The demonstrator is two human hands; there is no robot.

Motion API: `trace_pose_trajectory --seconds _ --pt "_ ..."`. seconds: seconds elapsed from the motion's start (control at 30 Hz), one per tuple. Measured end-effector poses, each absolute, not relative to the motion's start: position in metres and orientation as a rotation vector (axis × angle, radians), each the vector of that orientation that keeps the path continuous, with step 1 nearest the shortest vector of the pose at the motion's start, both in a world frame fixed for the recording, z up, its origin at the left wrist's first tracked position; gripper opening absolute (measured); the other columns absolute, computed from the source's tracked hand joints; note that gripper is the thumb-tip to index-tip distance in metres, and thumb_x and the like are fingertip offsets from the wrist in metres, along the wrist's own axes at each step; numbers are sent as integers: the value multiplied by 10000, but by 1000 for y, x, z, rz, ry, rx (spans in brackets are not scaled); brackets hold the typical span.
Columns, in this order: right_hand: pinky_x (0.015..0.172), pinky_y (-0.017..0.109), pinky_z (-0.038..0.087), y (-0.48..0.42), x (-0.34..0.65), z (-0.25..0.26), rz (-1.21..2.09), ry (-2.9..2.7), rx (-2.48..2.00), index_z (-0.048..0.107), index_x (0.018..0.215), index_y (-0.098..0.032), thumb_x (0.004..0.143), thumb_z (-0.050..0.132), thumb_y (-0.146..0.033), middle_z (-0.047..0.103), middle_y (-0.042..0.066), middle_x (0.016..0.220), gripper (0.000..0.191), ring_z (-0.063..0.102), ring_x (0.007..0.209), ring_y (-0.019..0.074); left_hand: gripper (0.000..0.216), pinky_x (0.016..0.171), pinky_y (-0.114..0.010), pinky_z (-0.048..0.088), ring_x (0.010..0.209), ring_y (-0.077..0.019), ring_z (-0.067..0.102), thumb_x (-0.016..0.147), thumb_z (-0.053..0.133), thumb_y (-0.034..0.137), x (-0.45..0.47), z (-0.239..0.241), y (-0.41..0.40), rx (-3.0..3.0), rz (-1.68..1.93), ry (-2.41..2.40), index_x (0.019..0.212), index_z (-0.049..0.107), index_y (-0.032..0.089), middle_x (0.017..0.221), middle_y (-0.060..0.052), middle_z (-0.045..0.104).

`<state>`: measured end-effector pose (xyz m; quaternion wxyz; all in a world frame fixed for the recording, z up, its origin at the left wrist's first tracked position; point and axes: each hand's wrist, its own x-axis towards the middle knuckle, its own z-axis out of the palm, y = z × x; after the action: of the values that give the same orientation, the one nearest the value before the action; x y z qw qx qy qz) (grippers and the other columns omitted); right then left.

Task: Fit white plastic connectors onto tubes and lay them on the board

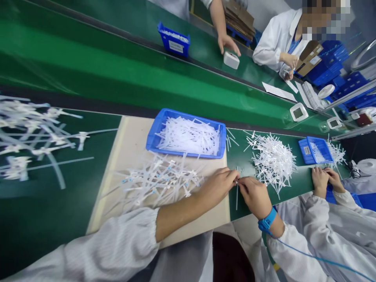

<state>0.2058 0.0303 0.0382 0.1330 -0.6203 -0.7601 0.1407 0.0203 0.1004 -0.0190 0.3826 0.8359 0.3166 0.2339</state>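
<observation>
My left hand (222,183) and my right hand (256,197) meet, fingertips pinched together, over the right edge of a beige board (109,184). Between them is a small white fitting with a thin translucent tube (237,199) pointing down toward me. Fingers hide most of the fitting. A blue strap (267,220) circles my right wrist, and a blue cord runs from it. Beside my left forearm lies a loose heap of tubes with white and blue fittings (164,176). Behind it, a blue bin (186,153) holds many short translucent strips or tubes.
Right of my hands is a pile of white tube pieces (273,160); larger tubes with white fittings (38,137) lie far left. A co-worker's hands (320,181) work at right, near a small blue bin (315,150). A green conveyor (117,74) runs behind, with people across it.
</observation>
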Motion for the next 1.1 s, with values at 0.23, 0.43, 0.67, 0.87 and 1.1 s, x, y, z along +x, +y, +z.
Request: trace_pose_trajectory --seconds 0.23,0.43,0.67,0.87,1.1 --pt "853 316 605 31 205 37 462 -2224 -1861 777 1036 -229 1084 569 -124 800 90 974 239 773 924 237 130 854 -365 518 975 -253 661 1048 571 98 20 -16 100 2092 617 791 1017 591 222 978 -39 685" --pt "897 357 613 40 214 45 629 -2161 -1725 784 1060 -226 1054 647 -133 806 77 1021 166 780 964 243 164 844 -371 526 984 -265 661 1001 629 73 19 -19 99 2119 681 789 1028 586 229 1005 -46 689" --pt "852 361 588 39 212 49 552 -2129 -1829 769 1045 -210 990 748 -112 797 69 991 114 766 916 258 148 857 -377 518 978 -274 658 1001 677 112 19 -17 99 2169 667 786 1035 586 224 1016 -52 687" --pt "836 341 571 41 211 42 523 -2229 -1774 745 960 -204 1048 667 -119 791 76 966 145 762 901 247 149 845 -374 500 980 -279 651 1005 667 110 20 -18 99 2177 651 812 1024 577 228 992 -49 683" --pt "782 313 570 43 214 35 505 -2257 -1742 756 943 -206 1069 649 -151 757 70 913 174 742 844 224 169 840 -375 507 982 -273 650 995 666 97 19 -18 98 2166 664 782 1019 565 230 991 -45 683"
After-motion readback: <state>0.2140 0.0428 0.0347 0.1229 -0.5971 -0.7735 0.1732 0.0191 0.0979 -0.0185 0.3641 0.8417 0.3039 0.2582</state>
